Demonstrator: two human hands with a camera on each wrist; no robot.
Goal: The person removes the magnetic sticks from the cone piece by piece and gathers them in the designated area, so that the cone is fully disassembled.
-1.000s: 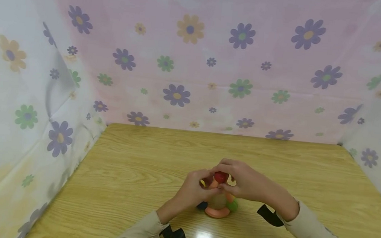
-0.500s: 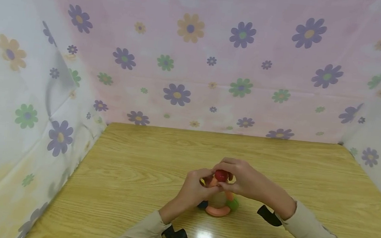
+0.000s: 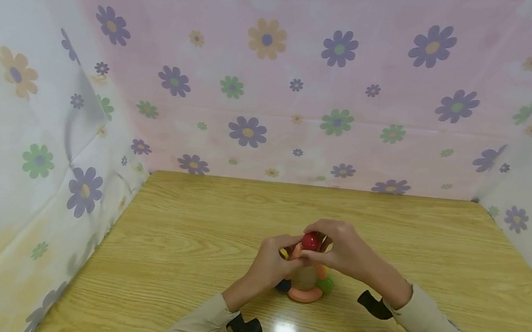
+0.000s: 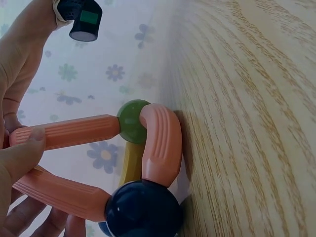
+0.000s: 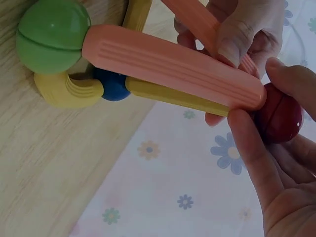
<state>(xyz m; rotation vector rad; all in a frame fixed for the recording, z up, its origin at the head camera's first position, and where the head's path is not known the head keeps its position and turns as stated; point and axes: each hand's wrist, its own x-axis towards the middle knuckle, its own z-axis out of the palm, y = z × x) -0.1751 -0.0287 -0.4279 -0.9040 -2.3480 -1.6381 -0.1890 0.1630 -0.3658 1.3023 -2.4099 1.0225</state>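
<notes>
A small standing frame of magnetic toy rods and balls is between both hands. My left hand [image 3: 267, 263] grips the upper ends of its straight orange rods [image 4: 74, 134], thumb pressed on one. My right hand [image 3: 346, 249] pinches a glossy red ball [image 5: 280, 116] between thumb and fingers, right at the top end of an orange rod [image 5: 168, 61]. At the base, a curved orange rod [image 4: 162, 143] links a green ball [image 4: 131, 121] and a dark blue ball [image 4: 143, 210]. Behind it show a curved yellow rod [image 5: 66, 90], a smaller blue ball [image 5: 111, 84] and a straight yellow rod [image 5: 173, 97].
The frame stands on a wood-grain table [image 3: 205, 213]. Flower-print cloth [image 3: 281, 99] walls in the back and both sides. Black wrist cameras [image 3: 245, 329] hang under the beige sleeves [image 3: 200, 323], close over the tabletop.
The red ball has risen a little with my right hand, and more of it shows between the fingers. My left hand keeps its grip in nearly the same place.
</notes>
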